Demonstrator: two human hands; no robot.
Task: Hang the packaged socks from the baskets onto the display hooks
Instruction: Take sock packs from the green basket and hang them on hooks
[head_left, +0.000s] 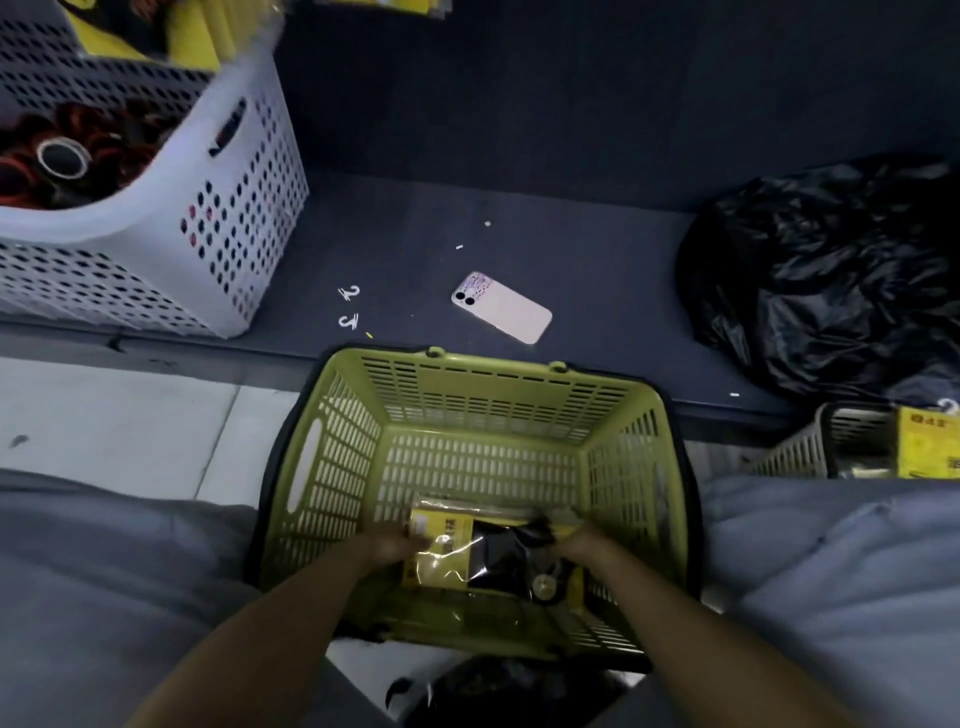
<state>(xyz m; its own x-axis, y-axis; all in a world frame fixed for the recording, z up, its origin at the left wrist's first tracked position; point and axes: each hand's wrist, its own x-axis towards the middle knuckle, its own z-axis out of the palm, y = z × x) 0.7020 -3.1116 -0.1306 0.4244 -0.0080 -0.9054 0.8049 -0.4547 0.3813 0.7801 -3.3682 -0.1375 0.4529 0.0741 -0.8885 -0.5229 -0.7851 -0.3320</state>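
A green plastic basket stands on the floor between my knees. Inside it lies a packaged pair of black socks in clear film with a yellow card. My left hand grips the packet's left edge. My right hand grips its right edge. Both hands are down inside the basket, and the fingertips are partly hidden by the packet. No display hooks are in view.
A white perforated basket with red and black items stands on the dark shelf base at upper left. A phone and two small white hooks lie on the base. A black plastic bag sits at right, above another basket with yellow packets.
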